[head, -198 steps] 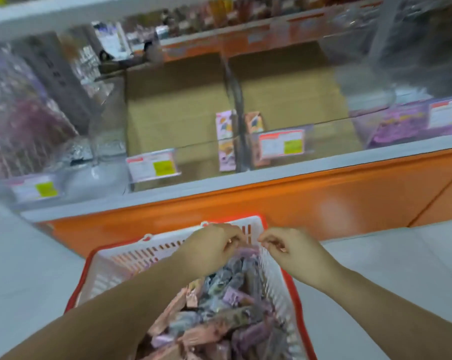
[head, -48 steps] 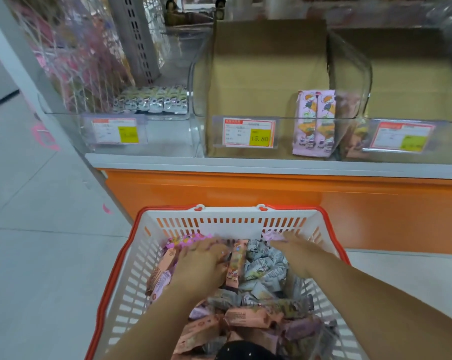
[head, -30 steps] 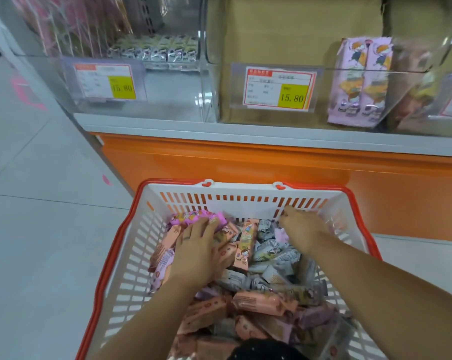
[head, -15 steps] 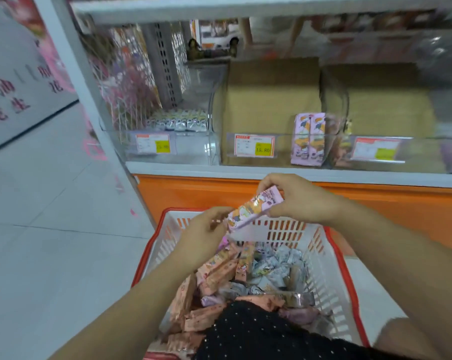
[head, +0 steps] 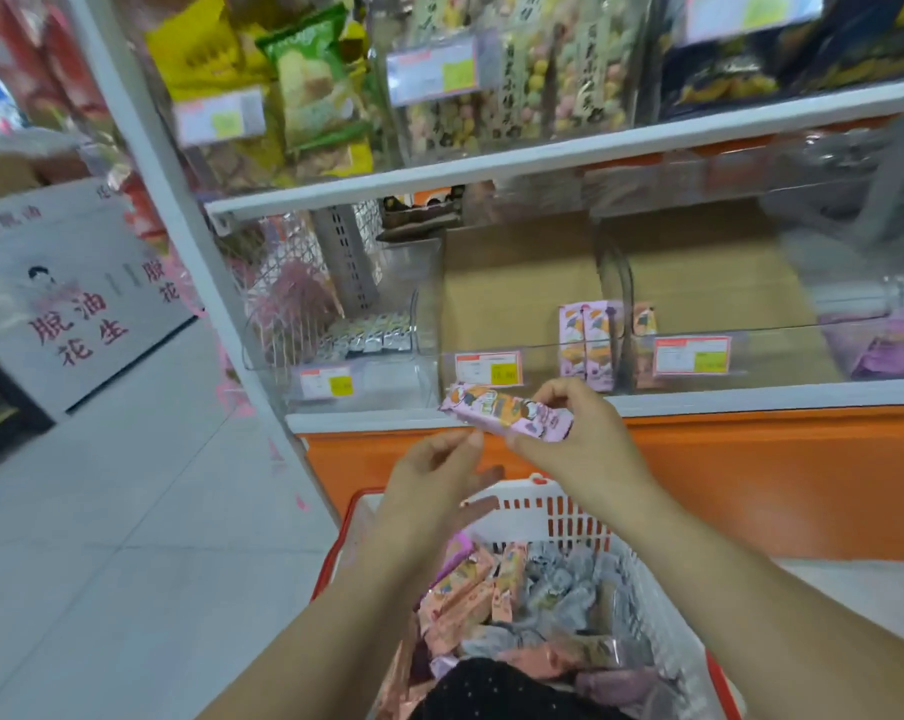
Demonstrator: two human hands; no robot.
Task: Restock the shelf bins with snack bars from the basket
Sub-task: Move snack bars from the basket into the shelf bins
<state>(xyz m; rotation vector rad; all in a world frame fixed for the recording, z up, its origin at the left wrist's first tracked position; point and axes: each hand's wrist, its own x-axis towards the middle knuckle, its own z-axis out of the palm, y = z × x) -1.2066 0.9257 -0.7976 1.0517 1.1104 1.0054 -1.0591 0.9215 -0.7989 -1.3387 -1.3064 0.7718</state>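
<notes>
My right hand (head: 582, 439) pinches a pink snack bar (head: 507, 410) and holds it level in front of the bottom shelf. Just below and left of the bar, my left hand (head: 434, 478) hovers with loosely curled fingers and holds nothing. Under both hands stands the white basket with a red rim (head: 548, 504), filled with several pink, orange and grey snack bars (head: 486, 589). The middle clear bin (head: 491, 324) holds two upright pink bars (head: 587, 340) at its right side. The clear bin to its left (head: 335, 350) has a row of small white packets (head: 367, 335).
An orange shelf base (head: 751, 470) runs behind the basket. A further clear bin on the right (head: 725, 324) shows a price tag (head: 691, 356). The upper shelf (head: 543, 148) carries snack bags. A white sign board (head: 76, 304) stands on the tiled floor at left.
My right hand has lifted the pink bar higher, up to the level of the bins' front edge. My left hand let go of the bar's end. The view tilted upward.
</notes>
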